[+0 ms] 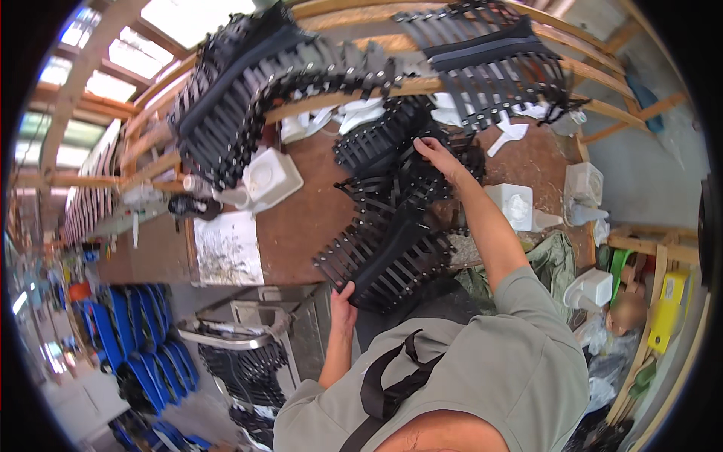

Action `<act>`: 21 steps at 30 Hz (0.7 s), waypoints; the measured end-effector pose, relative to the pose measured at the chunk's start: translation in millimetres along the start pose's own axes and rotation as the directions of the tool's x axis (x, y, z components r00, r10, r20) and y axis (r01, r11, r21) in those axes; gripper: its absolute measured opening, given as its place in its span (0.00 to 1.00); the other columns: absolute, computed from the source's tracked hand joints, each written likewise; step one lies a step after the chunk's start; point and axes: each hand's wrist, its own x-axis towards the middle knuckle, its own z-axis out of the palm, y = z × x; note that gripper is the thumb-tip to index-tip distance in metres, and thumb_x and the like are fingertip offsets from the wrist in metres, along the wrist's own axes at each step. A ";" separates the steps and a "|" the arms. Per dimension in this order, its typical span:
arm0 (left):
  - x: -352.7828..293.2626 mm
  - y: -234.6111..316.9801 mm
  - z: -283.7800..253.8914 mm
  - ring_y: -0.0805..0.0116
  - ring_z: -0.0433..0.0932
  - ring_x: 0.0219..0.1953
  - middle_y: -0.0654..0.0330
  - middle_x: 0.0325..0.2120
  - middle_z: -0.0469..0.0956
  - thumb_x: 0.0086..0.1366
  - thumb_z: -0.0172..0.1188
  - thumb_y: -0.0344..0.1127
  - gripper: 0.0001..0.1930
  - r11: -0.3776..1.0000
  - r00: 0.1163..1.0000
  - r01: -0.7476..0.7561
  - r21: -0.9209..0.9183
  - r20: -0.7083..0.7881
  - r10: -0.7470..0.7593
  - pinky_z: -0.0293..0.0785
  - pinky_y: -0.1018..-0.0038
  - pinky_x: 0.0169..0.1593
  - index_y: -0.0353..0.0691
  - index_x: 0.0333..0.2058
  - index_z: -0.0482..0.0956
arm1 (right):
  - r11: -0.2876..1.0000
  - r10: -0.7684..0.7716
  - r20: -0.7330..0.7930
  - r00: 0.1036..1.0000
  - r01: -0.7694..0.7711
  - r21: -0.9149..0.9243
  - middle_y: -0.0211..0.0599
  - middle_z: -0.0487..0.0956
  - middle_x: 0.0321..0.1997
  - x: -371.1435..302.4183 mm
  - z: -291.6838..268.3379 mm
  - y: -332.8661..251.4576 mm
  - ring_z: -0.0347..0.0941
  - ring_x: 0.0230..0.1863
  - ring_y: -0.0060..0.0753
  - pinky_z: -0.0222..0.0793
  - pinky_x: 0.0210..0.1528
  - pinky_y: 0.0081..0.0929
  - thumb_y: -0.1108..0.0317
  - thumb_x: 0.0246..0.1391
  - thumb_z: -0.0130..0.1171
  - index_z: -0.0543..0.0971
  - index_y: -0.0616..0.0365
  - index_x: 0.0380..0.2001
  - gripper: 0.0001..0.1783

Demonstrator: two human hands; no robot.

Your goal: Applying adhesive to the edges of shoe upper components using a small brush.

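Black strapped pieces, each a solid centre band with many narrow strips and small shiny dots at their ends, lie in a heap on the brown worktable. My left hand [343,303] pinches the near left end of one strapped piece [392,252], which tilts over the table's front edge toward my lap. Further off, my right hand [439,158] grips at the upper part of the heap [384,139] with its fingertips; which strip they hold is partly hidden. Dark overlapping strips lie between the two hands.
More strapped pieces [248,83] hang over a wooden rack [331,105] behind the table. White plastic containers [275,181] stand left, others [512,203] right. A stained paper sheet [226,248] lies on the brown tabletop [290,233]. Below left are a metal-framed stand [233,331] and blue pieces [151,361].
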 end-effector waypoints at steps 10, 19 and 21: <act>22.1 -12.4 20.6 0.59 0.78 0.45 0.50 0.45 0.76 0.61 0.54 0.30 0.20 0.988 0.964 0.075 -0.132 0.264 -0.038 0.73 0.64 0.52 0.29 0.51 0.69 | 0.730 -0.389 -0.103 0.916 0.238 -0.641 0.66 0.63 0.60 5.9 36.1 -1.6 0.60 0.63 0.55 0.56 0.63 0.37 0.34 0.45 0.55 0.58 0.66 0.62 0.53; -13.6 47.8 54.3 0.56 0.79 0.42 0.48 0.40 0.78 0.62 0.53 0.34 0.17 0.865 0.702 -0.392 -0.312 0.507 0.500 0.73 0.62 0.52 0.29 0.47 0.73 | 0.560 -0.706 -0.014 0.708 0.546 -0.623 0.57 0.66 0.59 -32.3 14.5 82.5 0.65 0.60 0.44 0.59 0.60 0.32 0.47 0.52 0.57 0.64 0.61 0.60 0.39; -65.0 60.2 16.5 0.57 0.80 0.39 0.47 0.38 0.79 0.63 0.52 0.36 0.17 0.784 0.626 -0.506 -0.361 0.472 0.621 0.76 0.63 0.48 0.29 0.45 0.75 | 0.412 -0.701 0.000 0.714 0.404 -0.817 0.57 0.63 0.62 -46.6 42.3 103.9 0.61 0.62 0.48 0.56 0.63 0.35 0.45 0.50 0.58 0.62 0.61 0.61 0.42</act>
